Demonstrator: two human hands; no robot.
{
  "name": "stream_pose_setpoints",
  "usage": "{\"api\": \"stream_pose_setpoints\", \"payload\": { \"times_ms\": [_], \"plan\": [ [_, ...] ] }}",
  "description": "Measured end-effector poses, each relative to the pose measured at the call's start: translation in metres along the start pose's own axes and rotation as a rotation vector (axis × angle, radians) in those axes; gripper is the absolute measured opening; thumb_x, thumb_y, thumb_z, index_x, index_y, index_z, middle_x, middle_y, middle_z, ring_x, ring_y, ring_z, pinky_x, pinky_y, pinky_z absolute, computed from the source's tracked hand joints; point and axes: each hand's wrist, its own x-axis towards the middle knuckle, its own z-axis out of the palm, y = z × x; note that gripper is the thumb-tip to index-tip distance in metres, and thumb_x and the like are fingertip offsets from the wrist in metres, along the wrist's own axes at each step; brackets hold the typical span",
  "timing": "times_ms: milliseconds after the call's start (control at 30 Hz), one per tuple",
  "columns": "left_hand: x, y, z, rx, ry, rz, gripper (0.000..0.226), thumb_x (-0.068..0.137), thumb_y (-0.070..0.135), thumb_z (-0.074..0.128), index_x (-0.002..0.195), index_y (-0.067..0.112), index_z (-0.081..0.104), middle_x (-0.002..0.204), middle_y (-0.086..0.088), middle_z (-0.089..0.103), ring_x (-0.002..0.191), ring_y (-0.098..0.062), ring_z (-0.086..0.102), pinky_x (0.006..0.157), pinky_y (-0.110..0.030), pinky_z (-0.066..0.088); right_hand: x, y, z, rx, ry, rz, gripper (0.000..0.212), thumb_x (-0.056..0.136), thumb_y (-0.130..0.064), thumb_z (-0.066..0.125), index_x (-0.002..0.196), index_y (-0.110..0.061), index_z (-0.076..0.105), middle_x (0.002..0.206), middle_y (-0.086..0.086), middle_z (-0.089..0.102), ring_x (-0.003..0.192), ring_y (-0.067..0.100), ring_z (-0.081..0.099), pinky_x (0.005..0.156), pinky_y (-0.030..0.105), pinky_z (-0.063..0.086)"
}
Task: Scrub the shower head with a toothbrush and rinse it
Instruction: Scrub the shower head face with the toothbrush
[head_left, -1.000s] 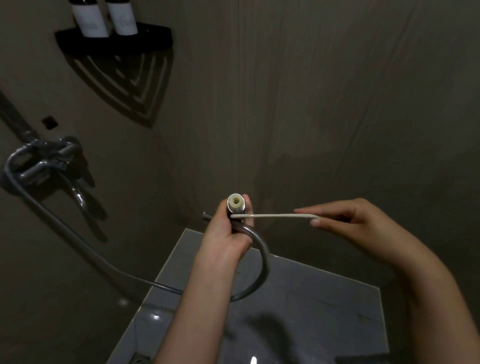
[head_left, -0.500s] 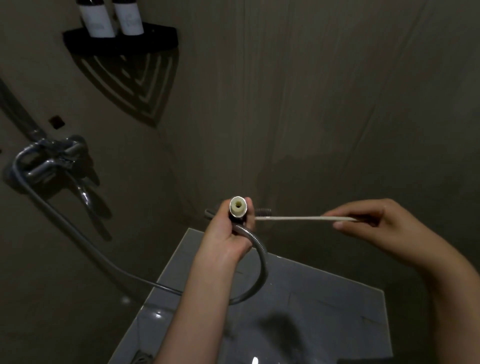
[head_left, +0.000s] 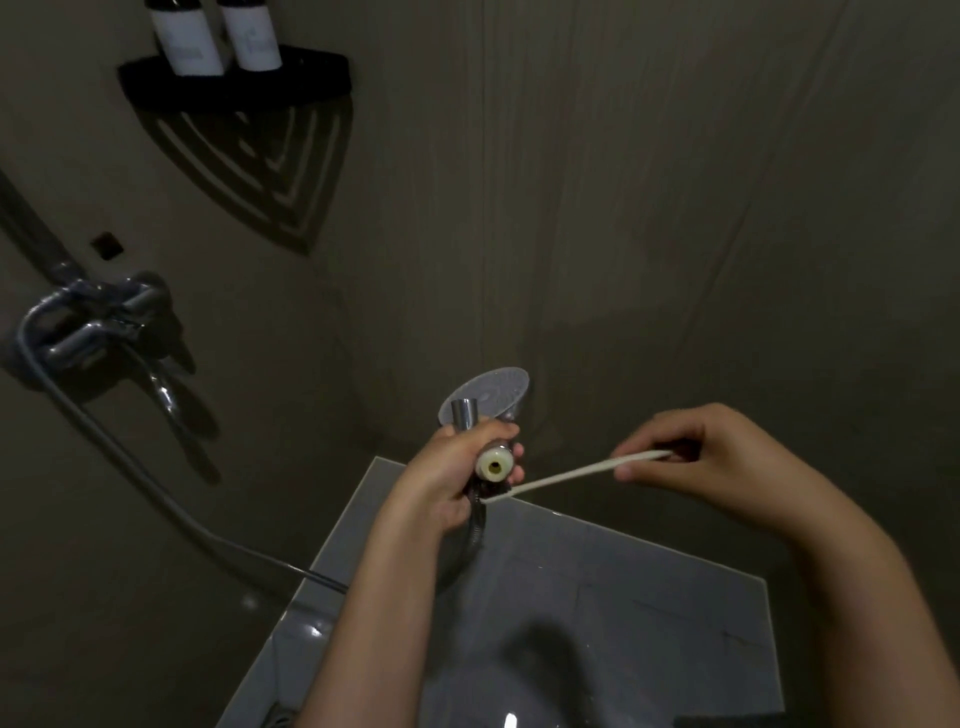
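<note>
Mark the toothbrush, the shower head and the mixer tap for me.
toothbrush (head_left: 571, 476): head view, middle of its pale handle.
shower head (head_left: 501, 388): head view, its round spray face.
mixer tap (head_left: 93, 325): head view, chrome body on the wall.

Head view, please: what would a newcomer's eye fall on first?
At lower centre the left hand grips the shower head, while the right hand pinches a pale toothbrush, its brush end just under a cream ring in that hand. Upper left, two bottles stand on a dark corner shelf.
</note>
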Motion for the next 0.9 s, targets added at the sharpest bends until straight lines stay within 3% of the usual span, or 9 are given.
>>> {"api": "stream_pose_setpoints", "payload": {
  "times_ms": [100, 200, 400, 533, 700, 833, 900],
  "plan": [
    [0.001, -0.001, 0.000, 0.007, -0.014, 0.004, 0.013, 0.087, 0.001, 0.057, 0.075, 0.005, 0.053, 0.065, -0.014, 0.055, 0.035, -0.013, 0.053, 0.034, -0.016, 0.044, -0.001, 0.001, -0.002, -0.013, 0.039, -0.025, 0.006, 0.071, -0.022, 0.077, 0.077, -0.024, 0.077, 0.076, 0.000, 0.069, 0.069, 0.018, 0.061, 0.061, 0.028, 0.045],
    [0.003, -0.001, -0.002, 0.015, 0.004, 0.024, 0.015, 0.085, 0.002, 0.060, 0.072, 0.007, 0.055, 0.056, -0.008, 0.059, 0.044, -0.012, 0.057, 0.038, -0.017, 0.047, -0.005, 0.002, -0.009, -0.021, 0.063, -0.047, 0.009, 0.067, -0.027, 0.077, 0.075, -0.025, 0.077, 0.076, 0.000, 0.067, 0.064, 0.016, 0.058, 0.056, 0.021, 0.040],
    [0.003, -0.003, 0.001, 0.019, -0.030, 0.003, 0.019, 0.085, 0.001, 0.059, 0.068, 0.007, 0.053, 0.060, -0.011, 0.058, 0.038, -0.012, 0.055, 0.036, -0.017, 0.045, -0.002, -0.005, -0.003, -0.056, 0.053, -0.088, 0.009, 0.067, -0.025, 0.078, 0.076, -0.027, 0.076, 0.076, -0.003, 0.065, 0.064, 0.010, 0.056, 0.055, 0.017, 0.039],
    [0.000, -0.006, 0.006, 0.033, -0.067, -0.030, 0.020, 0.085, 0.003, 0.061, 0.067, 0.009, 0.055, 0.062, -0.010, 0.060, 0.038, -0.010, 0.056, 0.036, -0.015, 0.045, 0.000, -0.011, 0.001, -0.063, 0.033, -0.106, 0.011, 0.067, -0.028, 0.077, 0.077, -0.026, 0.076, 0.075, 0.000, 0.065, 0.066, 0.010, 0.057, 0.058, 0.022, 0.042],
    [0.000, -0.004, 0.003, 0.021, -0.058, -0.009, 0.022, 0.085, 0.003, 0.060, 0.066, 0.010, 0.053, 0.059, -0.007, 0.059, 0.045, -0.010, 0.057, 0.037, -0.017, 0.046, -0.012, -0.008, -0.014, 0.006, 0.077, -0.076, 0.018, 0.060, -0.034, 0.072, 0.074, -0.024, 0.076, 0.076, -0.005, 0.066, 0.062, 0.004, 0.055, 0.054, 0.011, 0.038],
    [0.001, -0.006, 0.002, 0.065, -0.007, 0.031, 0.020, 0.085, 0.003, 0.060, 0.070, 0.010, 0.050, 0.062, -0.008, 0.051, 0.037, -0.010, 0.052, 0.034, -0.017, 0.044, -0.016, -0.006, -0.023, 0.089, 0.132, -0.025, 0.017, 0.059, -0.034, 0.073, 0.073, -0.025, 0.077, 0.079, 0.001, 0.071, 0.068, 0.015, 0.060, 0.060, 0.016, 0.043],
    [0.001, -0.006, 0.003, 0.044, -0.020, 0.026, 0.018, 0.085, 0.002, 0.060, 0.070, 0.008, 0.052, 0.063, -0.010, 0.054, 0.037, -0.010, 0.054, 0.036, -0.017, 0.046, -0.014, -0.008, -0.022, 0.077, 0.095, -0.016, 0.019, 0.058, -0.035, 0.073, 0.074, -0.025, 0.077, 0.079, 0.001, 0.070, 0.068, 0.010, 0.061, 0.060, 0.015, 0.044]
  ]
}}
